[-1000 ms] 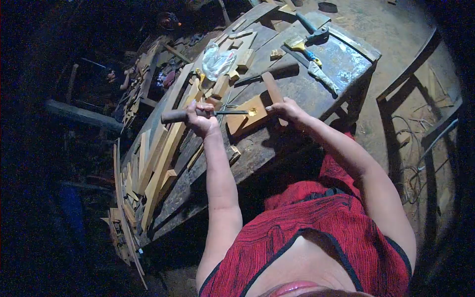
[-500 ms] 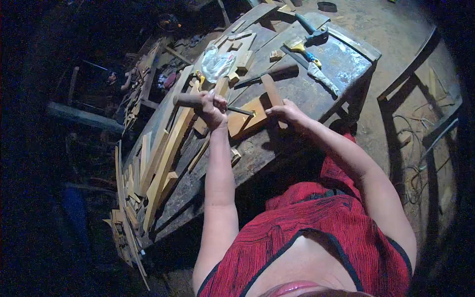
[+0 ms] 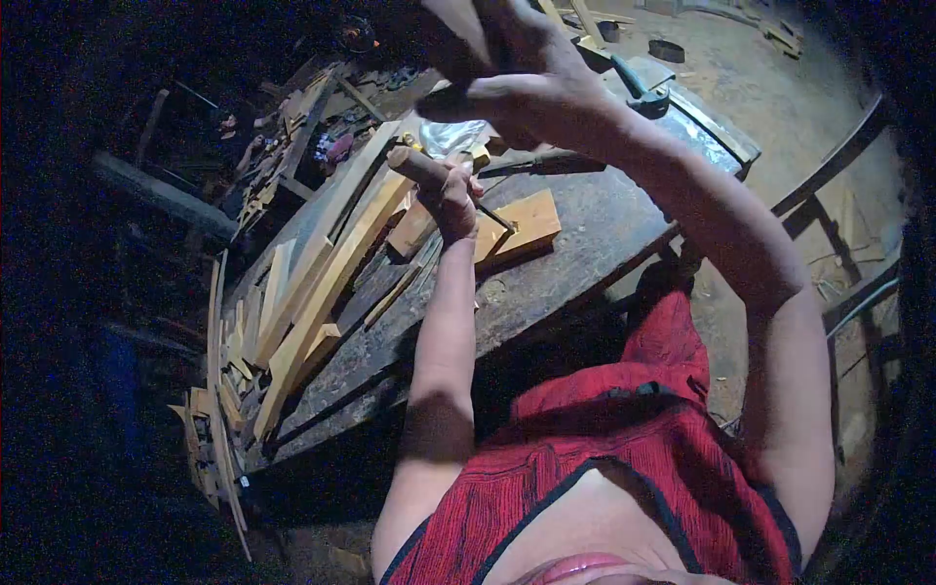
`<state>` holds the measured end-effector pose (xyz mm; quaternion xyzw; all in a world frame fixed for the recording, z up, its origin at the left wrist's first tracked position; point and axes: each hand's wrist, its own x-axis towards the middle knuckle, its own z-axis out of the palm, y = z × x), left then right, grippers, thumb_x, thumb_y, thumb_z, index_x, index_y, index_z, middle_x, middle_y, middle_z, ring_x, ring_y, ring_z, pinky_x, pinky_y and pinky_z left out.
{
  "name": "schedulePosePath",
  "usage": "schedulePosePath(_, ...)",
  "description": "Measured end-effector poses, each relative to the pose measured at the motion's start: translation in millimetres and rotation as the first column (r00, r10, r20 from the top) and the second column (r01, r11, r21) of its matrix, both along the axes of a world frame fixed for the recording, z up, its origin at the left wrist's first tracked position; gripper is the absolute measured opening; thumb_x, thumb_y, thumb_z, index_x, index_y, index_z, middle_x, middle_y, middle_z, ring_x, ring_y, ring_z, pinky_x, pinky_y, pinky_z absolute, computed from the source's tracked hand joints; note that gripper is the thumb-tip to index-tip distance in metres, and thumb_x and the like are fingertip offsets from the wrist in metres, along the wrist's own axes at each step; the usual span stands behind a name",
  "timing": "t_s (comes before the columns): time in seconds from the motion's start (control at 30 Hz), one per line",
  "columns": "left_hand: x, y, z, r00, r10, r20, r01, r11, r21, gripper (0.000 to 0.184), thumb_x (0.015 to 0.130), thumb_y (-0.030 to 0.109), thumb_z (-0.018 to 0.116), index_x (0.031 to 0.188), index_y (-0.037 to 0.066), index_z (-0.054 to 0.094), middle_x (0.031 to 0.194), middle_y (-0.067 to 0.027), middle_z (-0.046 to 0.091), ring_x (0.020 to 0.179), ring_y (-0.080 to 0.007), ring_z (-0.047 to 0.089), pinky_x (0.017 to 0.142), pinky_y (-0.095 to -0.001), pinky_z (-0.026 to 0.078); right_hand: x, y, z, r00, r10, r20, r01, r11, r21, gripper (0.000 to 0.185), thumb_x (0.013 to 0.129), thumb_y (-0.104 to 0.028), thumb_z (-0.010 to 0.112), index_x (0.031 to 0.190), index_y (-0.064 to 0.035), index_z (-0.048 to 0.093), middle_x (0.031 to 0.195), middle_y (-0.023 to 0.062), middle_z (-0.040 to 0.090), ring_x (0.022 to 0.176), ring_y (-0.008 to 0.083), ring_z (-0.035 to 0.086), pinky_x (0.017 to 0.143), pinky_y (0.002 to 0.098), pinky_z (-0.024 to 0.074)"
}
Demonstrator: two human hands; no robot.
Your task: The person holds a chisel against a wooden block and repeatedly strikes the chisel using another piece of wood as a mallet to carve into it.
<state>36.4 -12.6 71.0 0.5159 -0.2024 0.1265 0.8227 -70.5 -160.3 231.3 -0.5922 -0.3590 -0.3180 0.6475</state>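
Note:
My left hand (image 3: 454,203) is closed around the wooden handle of a chisel (image 3: 417,168). The chisel slants down to the right, its metal tip at a notch in a light wooden block (image 3: 531,220) lying on the workbench (image 3: 595,229). My right hand (image 3: 541,93) is raised high, close to the camera and mostly in shadow. Its fingers are bent around a wooden mallet (image 3: 458,27), which is dim and partly cut off by the top edge.
Long wooden strips (image 3: 336,317) lie along the left of the bench. A clear plastic bag (image 3: 450,136) sits behind my left hand. A hammer (image 3: 645,96) rests at the far right end, partly hidden by my right arm. Wooden frame pieces (image 3: 838,161) stand at right.
My right hand has swung up from beside the block towards the camera, with the mallet. My left hand keeps the chisel at the notch. The view has shifted slightly.

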Motion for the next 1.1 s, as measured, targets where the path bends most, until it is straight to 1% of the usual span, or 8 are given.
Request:
schedulePosePath(0.13, 3.2, 5.8, -12.8, 0.993, 0.027, 0.115, -0.038, 0.994, 0.103, 0.009, 0.072, 0.007, 0.056, 0.078, 0.003, 0.05, 0.062, -0.006, 0.053, 0.048, -0.0137, 0.051, 0.045, -0.0265, 0.042, 31.0, 24.7, -19.5, 0.871, -0.438, 0.224, 0.488, 0.713, -0.504, 0.036, 0.065, -0.016, 0.07, 0.094, -0.0042, 0.051, 0.082, 0.0153, 0.063, 0.08, 0.0317, 0.063, 0.066, 0.0396, 0.05)
schedulePosePath(0.2, 53.9, 15.3, -58.9, 0.903, 0.309, 0.3, -0.379, 0.901, 0.212, 0.015, 0.073, 0.008, 0.055, 0.086, 0.003, 0.048, 0.072, -0.0072, 0.053, 0.051, -0.0135, 0.051, 0.044, -0.0272, 0.042, 32.5, 32.0, 0.7, 0.861, -0.508, 0.032, 0.201, 0.282, -0.938, 0.039, 0.067, -0.021, 0.071, 0.099, -0.0067, 0.054, 0.1, 0.0124, 0.059, 0.098, 0.0244, 0.057, 0.083, 0.0376, 0.045)
schedulePosePath(0.27, 18.5, 9.0, -23.7, 0.995, 0.078, 0.055, -0.081, 0.995, 0.057, 0.021, 0.072, 0.008, 0.056, 0.091, 0.003, 0.046, 0.077, -0.0074, 0.05, 0.049, -0.013, 0.05, 0.043, -0.0272, 0.043, 39.8, 37.8, 24.4, 0.832, -0.554, 0.015, 0.039, 0.031, -0.999, 0.032, 0.069, -0.024, 0.07, 0.095, -0.0095, 0.058, 0.096, 0.0094, 0.06, 0.091, 0.0214, 0.057, 0.077, 0.0363, 0.0456)
schedulePosePath(0.43, -5.5, 5.1, -4.8, 0.995, 0.085, 0.049, -0.089, 0.992, 0.088, 0.018, 0.07, 0.012, 0.062, 0.074, 0.006, 0.045, 0.059, -0.0023, 0.047, 0.044, -0.0127, 0.048, 0.043, -0.0255, 0.041, 50.2, 55.1, 52.7, 0.439, -0.106, 0.892, 0.846, 0.382, -0.371, 0.016, 0.073, -0.019, 0.068, 0.088, -0.0124, 0.066, 0.072, 0.0036, 0.062, 0.059, 0.0137, 0.058, 0.052, 0.032, 0.0482)
schedulePosePath(0.6, -2.6, 11.0, -5.8, 0.986, 0.077, 0.146, -0.072, 0.997, -0.038, 0.017, 0.072, 0.014, 0.061, 0.078, 0.007, 0.047, 0.061, -0.0023, 0.048, 0.044, -0.0132, 0.049, 0.042, -0.0258, 0.043, 49.6, 59.9, 9.4, 0.894, -0.333, 0.301, 0.323, 0.011, -0.946, 0.034, 0.075, -0.02, 0.064, 0.107, -0.0107, 0.059, 0.084, 0.0065, 0.063, 0.067, 0.0169, 0.061, 0.061, 0.0323, 0.0493)
schedulePosePath(0.83, 1.4, 14.4, -9.7, 0.995, 0.011, 0.095, -0.014, 1.0, 0.022, 0.015, 0.072, 0.011, 0.059, 0.08, 0.006, 0.047, 0.059, -0.0021, 0.045, 0.043, -0.0138, 0.048, 0.041, -0.0261, 0.043, 42.0, 71.5, 51.6, 0.943, -0.322, 0.083, 0.278, 0.626, -0.728, 0.042, 0.077, -0.029, 0.062, 0.113, -0.0098, 0.054, 0.082, 0.009, 0.064, 0.069, 0.02, 0.062, 0.062, 0.0335, 0.0504)
schedulePosePath(1.0, -4.4, 14.4, -1.7, 0.988, 0.07, 0.137, -0.072, 0.997, 0.008, 0.017, 0.072, 0.009, 0.059, 0.083, 0.005, 0.046, 0.056, -0.0021, 0.046, 0.043, -0.0133, 0.049, 0.041, -0.0267, 0.043, 48.6, 55.9, 12.1, 0.915, -0.332, 0.227, 0.255, 0.042, -0.966, 0.048, 0.078, -0.035, 0.06, 0.118, -0.0092, 0.051, 0.08, 0.0108, 0.064, 0.07, 0.0222, 0.063, 0.063, 0.0343, 0.0511)
schedulePosePath(1.1, -10.3, 11.0, 0.1, 0.995, 0.037, 0.089, -0.028, 0.995, -0.101, 0.012, 0.071, 0.005, 0.058, 0.077, 0.004, 0.047, 0.059, -0.002, 0.048, 0.043, -0.012, 0.049, 0.04, -0.0258, 0.041, 64.5, 55.0, 32.5, 0.933, -0.356, 0.05, 0.14, 0.233, -0.962, 0.052, 0.079, -0.038, 0.059, 0.12, -0.0088, 0.049, 0.079, 0.0119, 0.064, 0.07, 0.0235, 0.063, 0.063, 0.0348, 0.0516)
